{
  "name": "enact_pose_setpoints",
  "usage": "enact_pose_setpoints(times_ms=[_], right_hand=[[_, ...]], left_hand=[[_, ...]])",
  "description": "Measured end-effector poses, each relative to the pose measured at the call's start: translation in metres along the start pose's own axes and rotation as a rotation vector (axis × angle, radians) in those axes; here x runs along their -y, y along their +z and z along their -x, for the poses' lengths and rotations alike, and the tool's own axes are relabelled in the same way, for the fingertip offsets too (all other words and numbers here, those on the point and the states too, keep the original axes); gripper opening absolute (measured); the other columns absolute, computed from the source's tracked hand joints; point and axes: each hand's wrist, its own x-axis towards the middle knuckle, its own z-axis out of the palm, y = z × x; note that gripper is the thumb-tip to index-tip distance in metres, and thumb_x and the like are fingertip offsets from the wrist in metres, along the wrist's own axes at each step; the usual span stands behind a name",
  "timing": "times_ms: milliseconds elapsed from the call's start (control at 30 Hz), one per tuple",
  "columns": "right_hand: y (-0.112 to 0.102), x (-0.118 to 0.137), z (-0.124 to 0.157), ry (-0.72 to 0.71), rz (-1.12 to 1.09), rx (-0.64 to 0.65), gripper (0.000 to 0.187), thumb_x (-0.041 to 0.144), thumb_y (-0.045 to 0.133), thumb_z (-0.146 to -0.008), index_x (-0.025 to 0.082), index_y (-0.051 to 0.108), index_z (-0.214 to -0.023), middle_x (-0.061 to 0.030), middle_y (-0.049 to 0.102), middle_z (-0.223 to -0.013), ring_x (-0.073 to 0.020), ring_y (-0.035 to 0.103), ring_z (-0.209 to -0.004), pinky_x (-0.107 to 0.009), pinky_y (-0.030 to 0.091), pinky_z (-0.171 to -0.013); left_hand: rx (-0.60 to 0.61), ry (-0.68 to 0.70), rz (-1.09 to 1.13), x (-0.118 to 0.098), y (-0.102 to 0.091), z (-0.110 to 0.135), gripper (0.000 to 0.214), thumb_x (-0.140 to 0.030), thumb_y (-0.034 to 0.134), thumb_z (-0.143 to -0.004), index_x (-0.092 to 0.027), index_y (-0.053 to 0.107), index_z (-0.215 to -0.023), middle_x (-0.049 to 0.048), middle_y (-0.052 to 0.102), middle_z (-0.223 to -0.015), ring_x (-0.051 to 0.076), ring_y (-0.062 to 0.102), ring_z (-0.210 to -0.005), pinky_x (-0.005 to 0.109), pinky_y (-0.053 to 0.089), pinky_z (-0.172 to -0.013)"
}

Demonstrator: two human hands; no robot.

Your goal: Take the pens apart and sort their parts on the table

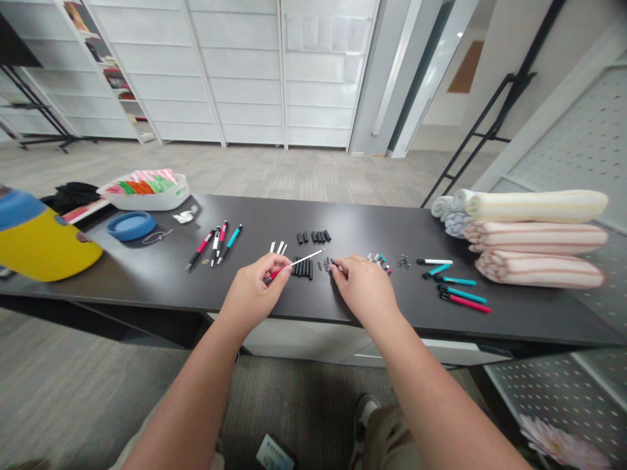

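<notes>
My left hand (255,288) is closed around a red pen barrel (272,276). A thin white refill (308,257) sticks out of it, its tip pointing right toward my other hand. With thumb and forefinger together, my right hand (365,288) pinches at a small dark piece beside a cluster of tiny metal-looking parts (324,265); the piece is too small to name. Between the hands lie black grip sleeves (302,268), with shorter black ones (314,237) in a row behind. Several white refills (278,247) lie behind my left hand. Small coloured pen parts (379,260) are partly hidden behind my right hand.
Assembled pens (215,245) lie to the left, capless barrels (458,292) and small springs (403,262) to the right. Rolled towels (539,236) are stacked at the right end. A white basket (171,198), blue lid (131,226) and yellow-blue container (44,245) stand left.
</notes>
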Motion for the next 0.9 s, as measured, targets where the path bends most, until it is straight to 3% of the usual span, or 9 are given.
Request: enact_pose_setpoints(times_ms=[200, 300, 367, 500, 700, 800, 900], right_hand=[[0.005, -0.004, -0.002, -0.031, -0.148, -0.038, 0.028, 0.031, 0.056, -0.102, 0.022, 0.080, -0.115, -0.0075, 0.078, -0.100, -0.0220, 0.071, -0.091, -0.031, 0.048, -0.083], [0.004, -0.006, -0.002, -0.028, -0.403, -0.072, 0.034, 0.036, 0.061, -0.100, 0.020, 0.074, -0.127, -0.0040, 0.077, -0.093, -0.0188, 0.068, -0.081, -0.031, 0.050, -0.081], [0.003, -0.006, -0.001, -0.025, -0.636, -0.025, 0.044, 0.041, 0.068, -0.095, 0.021, 0.070, -0.134, -0.0011, 0.076, -0.091, -0.0151, 0.063, -0.069, -0.028, 0.050, -0.072], [0.001, -0.006, 0.001, -0.025, -0.915, 0.077, 0.036, 0.046, 0.073, -0.090, 0.021, 0.079, -0.115, -0.0006, 0.075, -0.084, -0.0127, 0.057, -0.062, -0.025, 0.045, -0.060], [0.002, -0.006, 0.003, -0.030, -1.019, 0.070, 0.033, 0.049, 0.073, -0.091, 0.019, 0.081, -0.102, -0.0017, 0.074, -0.078, -0.0142, 0.059, -0.065, -0.026, 0.045, -0.062], [-0.002, -0.005, 0.005, 0.014, -1.000, -0.077, 0.033, 0.051, 0.070, -0.094, 0.019, 0.079, -0.098, -0.0031, 0.075, -0.080, -0.0158, 0.062, -0.068, -0.027, 0.047, -0.064], [-0.007, -0.001, 0.011, 0.003, -0.776, -0.256, 0.028, 0.046, 0.066, -0.098, 0.021, 0.078, -0.098, -0.0025, 0.075, -0.079, -0.0158, 0.063, -0.065, -0.027, 0.049, -0.066]], left_hand=[[0.004, -0.002, -0.003, -0.001, 0.000, 0.000, 0.025, -0.044, 0.058, -0.102, -0.023, 0.072, -0.102, -0.0023, 0.070, -0.079, 0.015, 0.060, -0.067, 0.024, 0.040, -0.062], [0.017, 0.017, 0.012, -0.001, 0.000, 0.001, 0.024, -0.043, 0.059, -0.101, -0.023, 0.074, -0.102, -0.0008, 0.074, -0.085, 0.016, 0.064, -0.073, 0.024, 0.044, -0.066], [0.053, 0.038, 0.034, -0.002, -0.001, 0.001, 0.024, -0.042, 0.059, -0.101, -0.024, 0.075, -0.103, 0.0003, 0.077, -0.091, 0.017, 0.067, -0.078, 0.025, 0.046, -0.069], [0.128, 0.071, 0.059, -0.002, -0.001, 0.001, 0.023, -0.041, 0.061, -0.100, -0.024, 0.076, -0.106, 0.0017, 0.079, -0.099, 0.019, 0.071, -0.086, 0.025, 0.049, -0.070], [0.148, 0.076, 0.077, 0.000, -0.002, 0.003, 0.023, -0.041, 0.061, -0.100, -0.024, 0.076, -0.107, 0.0027, 0.078, -0.101, 0.020, 0.071, -0.089, 0.025, 0.050, -0.071], [0.064, 0.008, 0.134, 0.005, -0.004, 0.002, 0.023, -0.042, 0.064, -0.098, -0.023, 0.075, -0.107, 0.0016, 0.074, -0.089, 0.018, 0.067, -0.080, 0.025, 0.048, -0.070], [-0.068, -0.124, 0.334, 0.012, -0.005, -0.003, 0.026, -0.044, 0.066, -0.097, -0.021, 0.071, -0.108, -0.0013, 0.065, -0.074, 0.013, 0.058, -0.065, 0.023, 0.042, -0.061]])
